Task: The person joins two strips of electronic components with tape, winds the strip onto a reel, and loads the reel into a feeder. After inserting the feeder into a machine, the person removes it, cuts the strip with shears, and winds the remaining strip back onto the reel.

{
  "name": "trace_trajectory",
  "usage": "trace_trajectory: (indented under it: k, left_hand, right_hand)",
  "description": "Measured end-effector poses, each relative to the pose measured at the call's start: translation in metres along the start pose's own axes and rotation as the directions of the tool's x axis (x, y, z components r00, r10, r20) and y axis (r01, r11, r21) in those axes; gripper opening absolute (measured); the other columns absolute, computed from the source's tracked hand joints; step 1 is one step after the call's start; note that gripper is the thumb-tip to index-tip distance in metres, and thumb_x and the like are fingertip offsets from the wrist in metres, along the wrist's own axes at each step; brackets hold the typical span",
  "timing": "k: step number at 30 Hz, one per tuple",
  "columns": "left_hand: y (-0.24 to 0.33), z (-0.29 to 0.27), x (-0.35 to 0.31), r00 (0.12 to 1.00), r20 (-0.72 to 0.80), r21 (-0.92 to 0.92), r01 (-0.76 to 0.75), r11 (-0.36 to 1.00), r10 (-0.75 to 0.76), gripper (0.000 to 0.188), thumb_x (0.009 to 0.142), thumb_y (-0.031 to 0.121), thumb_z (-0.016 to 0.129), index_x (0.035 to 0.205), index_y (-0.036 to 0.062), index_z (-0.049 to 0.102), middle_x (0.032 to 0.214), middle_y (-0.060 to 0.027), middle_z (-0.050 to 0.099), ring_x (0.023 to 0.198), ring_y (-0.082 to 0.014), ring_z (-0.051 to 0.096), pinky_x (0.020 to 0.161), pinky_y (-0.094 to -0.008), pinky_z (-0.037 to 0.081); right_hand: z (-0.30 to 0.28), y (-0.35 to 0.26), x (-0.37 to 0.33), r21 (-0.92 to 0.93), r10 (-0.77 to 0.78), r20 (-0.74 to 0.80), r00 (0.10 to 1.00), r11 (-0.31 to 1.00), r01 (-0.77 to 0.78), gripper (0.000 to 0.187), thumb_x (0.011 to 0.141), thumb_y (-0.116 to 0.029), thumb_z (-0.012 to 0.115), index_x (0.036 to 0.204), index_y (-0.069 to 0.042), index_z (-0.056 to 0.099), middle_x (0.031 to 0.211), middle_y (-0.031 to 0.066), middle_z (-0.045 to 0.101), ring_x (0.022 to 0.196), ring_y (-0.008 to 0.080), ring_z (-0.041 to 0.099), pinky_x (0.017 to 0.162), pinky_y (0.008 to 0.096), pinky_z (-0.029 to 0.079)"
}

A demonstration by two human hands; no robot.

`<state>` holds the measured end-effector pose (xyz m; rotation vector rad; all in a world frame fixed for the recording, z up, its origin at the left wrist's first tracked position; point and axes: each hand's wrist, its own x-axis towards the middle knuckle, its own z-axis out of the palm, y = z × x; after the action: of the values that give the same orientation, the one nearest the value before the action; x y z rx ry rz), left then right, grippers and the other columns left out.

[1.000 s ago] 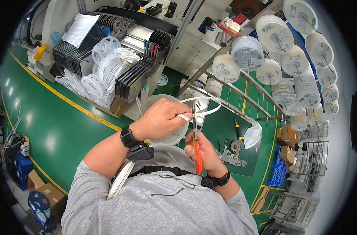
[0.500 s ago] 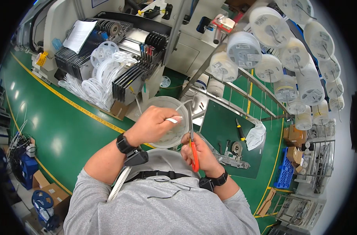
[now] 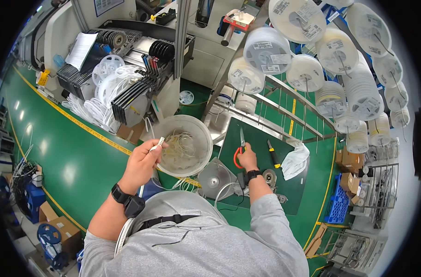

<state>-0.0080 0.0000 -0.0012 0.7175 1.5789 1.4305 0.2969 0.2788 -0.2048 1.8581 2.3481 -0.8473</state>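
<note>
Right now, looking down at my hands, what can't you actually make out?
- Head view: whether the right hand grips the red-handled scissors or only rests on them; the hand covers one handle.
- How far the white tape strip runs; the left hand hides its held part.
- What fills the clear bucket: thin pale strands, too small to identify.

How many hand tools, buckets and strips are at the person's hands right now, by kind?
Scissors, red handles, under the right hand: 1
Yellow-handled tool on the green mat: 1
Bucket: 1
White strip in the left hand: 1
Total: 4
</note>
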Motion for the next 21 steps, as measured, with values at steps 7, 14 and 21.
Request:
trace_trajectory:
  k: [7, 14, 21]
  left_hand:
    - [-0.009, -0.019, 0.053, 0.983, 0.154, -0.037, 0.107, 0.994, -0.100, 0.028, 0.106, 0.026, 0.052, 0.100, 0.0027, 0.066, 0.073, 0.0018, 0.059, 0.064, -0.0059, 0.051, 0.060, -0.0209, 0.043]
    - [-0.015, -0.072, 0.146, 0.913, 0.407, -0.201, 0.075, 0.977, 0.013, 0.031, 0.107, 0.030, 0.049, 0.103, 0.0043, 0.066, 0.070, 0.0023, 0.056, 0.062, -0.0051, 0.050, 0.056, -0.0217, 0.041]
    - [-0.016, -0.126, 0.197, 0.858, 0.507, -0.215, 0.033, 0.976, 0.082, 0.030, 0.107, 0.030, 0.049, 0.105, 0.0048, 0.066, 0.071, 0.0030, 0.054, 0.063, -0.0058, 0.050, 0.058, -0.0223, 0.041]
  right_hand:
    - [0.003, -0.013, 0.030, -0.173, -0.060, -0.167, 0.984, 0.984, 0.031, 0.050, 0.089, -0.013, 0.064, 0.137, -0.007, 0.053, 0.111, 0.0241, 0.069, 0.105, 0.0439, 0.064, 0.090, 0.0504, 0.051]
    - [-0.116, -0.196, -0.014, -0.216, -0.482, -0.530, 0.698, 0.873, 0.438, 0.023, 0.088, -0.011, 0.067, 0.110, -0.004, 0.066, 0.097, 0.0151, 0.069, 0.088, 0.0343, 0.066, 0.079, 0.0423, 0.051]
    - [-0.253, -0.399, 0.095, -0.440, -0.716, -0.518, 0.469, 0.693, 0.571, 0.015, 0.090, -0.011, 0.064, 0.099, -0.001, 0.069, 0.095, 0.0182, 0.070, 0.089, 0.0372, 0.066, 0.080, 0.0418, 0.052]
